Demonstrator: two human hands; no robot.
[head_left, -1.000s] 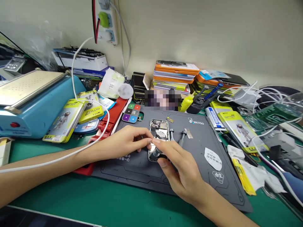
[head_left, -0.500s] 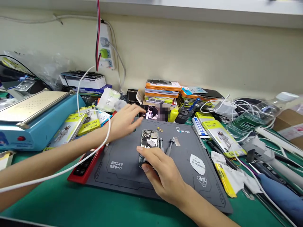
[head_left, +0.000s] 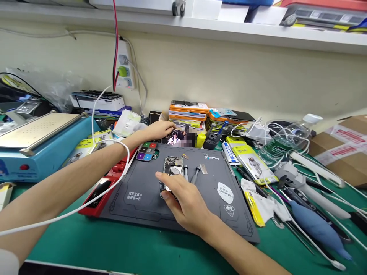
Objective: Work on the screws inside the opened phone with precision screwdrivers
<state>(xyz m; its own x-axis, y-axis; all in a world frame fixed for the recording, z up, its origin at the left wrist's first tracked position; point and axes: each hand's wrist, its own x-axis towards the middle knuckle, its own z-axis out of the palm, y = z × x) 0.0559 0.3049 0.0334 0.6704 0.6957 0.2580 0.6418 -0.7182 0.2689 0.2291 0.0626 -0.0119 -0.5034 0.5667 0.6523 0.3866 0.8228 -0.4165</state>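
An opened phone (head_left: 172,167) with its insides showing lies on a dark grey work mat (head_left: 143,196). My right hand (head_left: 182,202) rests over the phone's near end, fingers closed round a small grey screwdriver (head_left: 162,189) that stands on the mat. My left hand (head_left: 159,131) is stretched far back past the mat's top edge, fingers curled over a phone with a lit screen (head_left: 179,138); whether it grips anything is unclear. Two more screwdrivers (head_left: 195,174) lie just right of the opened phone.
A blue heating machine (head_left: 40,147) stands at left, with yellow battery packs (head_left: 86,149) and a red tray (head_left: 106,187) beside it. A white cable (head_left: 94,191) drapes over my left forearm. Stacked orange boxes (head_left: 187,112) sit at the back. Cables, tools and a blue blower (head_left: 315,229) crowd the right.
My left hand left the opened phone and reached back toward the lit phone behind the mat. My right hand stayed on the screwdriver. The camera tilted up.
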